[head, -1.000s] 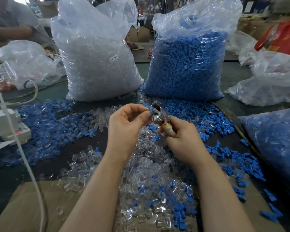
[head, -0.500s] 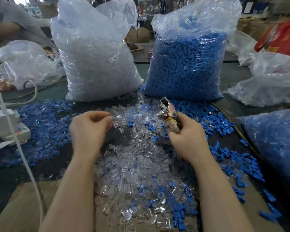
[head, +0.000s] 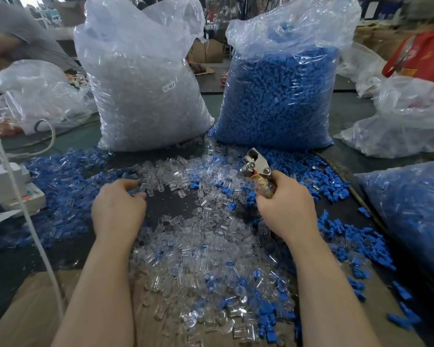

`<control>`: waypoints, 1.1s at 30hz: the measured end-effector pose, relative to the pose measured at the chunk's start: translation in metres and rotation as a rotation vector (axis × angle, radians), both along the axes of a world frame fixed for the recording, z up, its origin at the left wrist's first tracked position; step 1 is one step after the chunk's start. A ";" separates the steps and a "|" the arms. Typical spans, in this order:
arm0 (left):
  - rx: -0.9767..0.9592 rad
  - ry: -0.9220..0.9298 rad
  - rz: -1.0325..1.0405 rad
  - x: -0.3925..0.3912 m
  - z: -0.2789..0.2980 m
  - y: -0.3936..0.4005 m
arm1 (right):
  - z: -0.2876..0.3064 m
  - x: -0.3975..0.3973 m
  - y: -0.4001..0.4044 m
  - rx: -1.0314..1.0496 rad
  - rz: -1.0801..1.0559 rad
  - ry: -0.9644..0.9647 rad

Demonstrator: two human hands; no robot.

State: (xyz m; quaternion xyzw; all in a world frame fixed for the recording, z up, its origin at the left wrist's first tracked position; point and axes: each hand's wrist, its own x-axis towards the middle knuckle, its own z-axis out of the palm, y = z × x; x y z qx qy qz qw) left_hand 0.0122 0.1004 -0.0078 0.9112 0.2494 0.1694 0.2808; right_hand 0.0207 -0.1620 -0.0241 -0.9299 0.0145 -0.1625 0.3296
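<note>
My right hand [head: 286,209] grips a small metal tool [head: 256,165] by its tape-wrapped handle, with the shiny head pointing up and away. My left hand [head: 118,209] is down on the table at the edge of the loose blue parts [head: 60,181]. Its fingers curl over clear and blue pieces, and the fingertips hide whether one is held. Between and below my hands spreads a pile of clear plastic caps [head: 198,246] mixed with blue ones.
A big bag of clear parts [head: 145,96] and a big bag of blue parts [head: 281,96] stand at the back. Another bag of blue parts [head: 416,211] lies at right. A white power strip [head: 8,186] with a cable sits at left. Cardboard [head: 28,309] lies at the front.
My left hand left the tool's head, moved left and down onto the loose parts. My right hand with the tool shifted slightly right and stayed raised.
</note>
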 end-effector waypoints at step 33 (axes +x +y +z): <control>0.499 0.091 -0.807 0.007 -0.015 -0.098 | -0.001 0.000 0.003 -0.060 -0.021 -0.002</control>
